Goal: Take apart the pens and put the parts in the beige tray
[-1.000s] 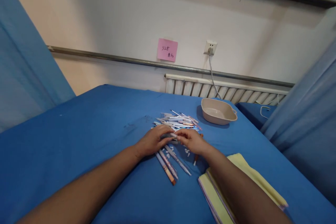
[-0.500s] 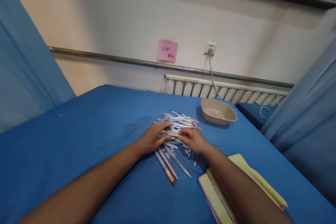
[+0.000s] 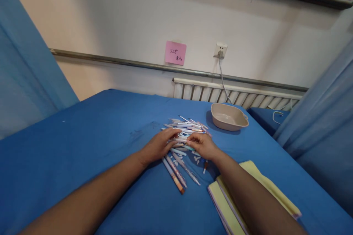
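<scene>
My left hand and my right hand meet over a pile of pens and thin refills on the blue-covered bed. A pale pen lies level between them, its left end in my left fingers and its right end pinched by my right thumb and fingertips. Below my hands, an orange-ended pen and a clear pen lie slanted on the sheet. Small white pieces and a brown-and-white piece are scattered by my right wrist.
A beige plastic basin stands behind the pile to the right. Folded yellow cloth lies under my right forearm. Behind the bed are a radiator and a wall socket with a cord. Blue curtains hang at both sides.
Both hands stay almost in place over the pile. The pale pen between them shifts only slightly, and the other pens lie as before.
</scene>
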`<state>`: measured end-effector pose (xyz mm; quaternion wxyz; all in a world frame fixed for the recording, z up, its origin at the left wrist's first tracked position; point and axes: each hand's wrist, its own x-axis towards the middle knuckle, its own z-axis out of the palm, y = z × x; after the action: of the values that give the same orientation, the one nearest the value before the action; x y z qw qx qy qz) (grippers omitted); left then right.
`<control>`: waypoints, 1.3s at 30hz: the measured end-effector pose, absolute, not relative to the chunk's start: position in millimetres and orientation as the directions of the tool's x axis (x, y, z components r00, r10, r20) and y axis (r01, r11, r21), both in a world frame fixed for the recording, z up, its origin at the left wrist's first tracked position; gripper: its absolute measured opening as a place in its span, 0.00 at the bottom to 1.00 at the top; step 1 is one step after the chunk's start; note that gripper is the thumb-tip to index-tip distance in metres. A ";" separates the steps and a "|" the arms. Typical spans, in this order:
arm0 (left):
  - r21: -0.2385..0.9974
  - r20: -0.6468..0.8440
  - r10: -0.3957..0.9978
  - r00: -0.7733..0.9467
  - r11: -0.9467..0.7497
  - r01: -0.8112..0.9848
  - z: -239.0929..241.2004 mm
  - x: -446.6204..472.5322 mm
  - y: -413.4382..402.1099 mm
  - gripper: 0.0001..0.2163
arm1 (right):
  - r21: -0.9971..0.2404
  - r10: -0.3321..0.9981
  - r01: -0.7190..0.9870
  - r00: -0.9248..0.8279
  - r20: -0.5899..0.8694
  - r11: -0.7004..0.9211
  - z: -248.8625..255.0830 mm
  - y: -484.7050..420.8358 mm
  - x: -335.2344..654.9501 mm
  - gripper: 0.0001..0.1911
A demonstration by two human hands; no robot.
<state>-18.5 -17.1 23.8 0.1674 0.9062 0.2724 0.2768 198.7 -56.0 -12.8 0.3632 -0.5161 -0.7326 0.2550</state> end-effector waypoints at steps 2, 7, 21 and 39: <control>0.458 0.385 0.630 0.675 -0.765 0.453 23.1 -18.7 -17.0 0.14 | -0.774 0.942 0.537 -0.207 0.265 0.336 -12.9 -55.8 198.1 0.10; 0.496 0.271 0.761 0.589 -0.635 0.592 23.0 -20.4 -13.6 0.15 | -0.692 0.923 0.611 -0.241 0.300 0.384 -6.9 -59.6 197.9 0.09; 0.537 0.304 0.830 0.468 -0.555 0.635 27.0 -23.6 -3.8 0.17 | -0.615 0.901 0.665 -0.246 0.356 0.425 -1.0 -60.4 203.7 0.08; 0.558 0.334 0.804 0.492 -0.589 0.584 13.7 -24.6 -0.3 0.15 | -0.470 0.938 0.812 -0.282 0.204 0.346 6.9 -61.4 223.9 0.08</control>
<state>-24.6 -0.3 13.7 0.1891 0.8426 0.4120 0.2907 223.9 -61.4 6.9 0.2267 -0.5548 -0.7885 0.1383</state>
